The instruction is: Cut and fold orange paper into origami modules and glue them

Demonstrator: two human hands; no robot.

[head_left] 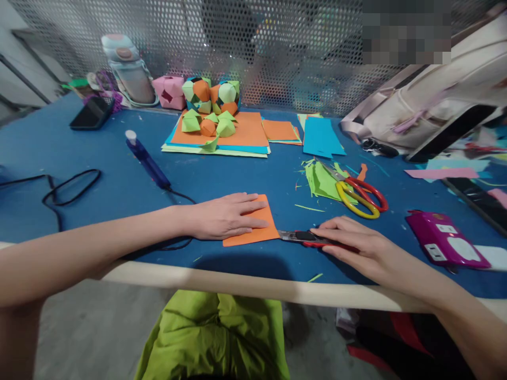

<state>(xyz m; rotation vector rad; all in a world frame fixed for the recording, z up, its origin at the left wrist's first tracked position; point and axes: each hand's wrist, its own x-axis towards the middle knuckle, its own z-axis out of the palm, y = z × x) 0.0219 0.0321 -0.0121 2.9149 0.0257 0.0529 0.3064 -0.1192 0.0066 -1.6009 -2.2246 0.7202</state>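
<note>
My left hand (224,215) lies flat with fingers stretched over an orange piece of paper (263,235) near the table's front edge. My right hand (356,243) is closed on a red and black utility knife (304,237). The metal end of the knife points left and meets the paper's lower right corner. Beyond my right hand, scissors (362,198) with red and yellow handles rest partly on light green paper scraps (322,179). To the left of my left hand lies a blue glue gun (148,161) with a black cord.
Stacked coloured sheets (249,129) carry several folded paper pieces (225,126). Behind them stand paper balls (196,94), a pink paper shape (169,92) and a bottle (132,74). Blue paper (321,137), a purple power strip (446,237) and a pale backpack (439,89) are on the right.
</note>
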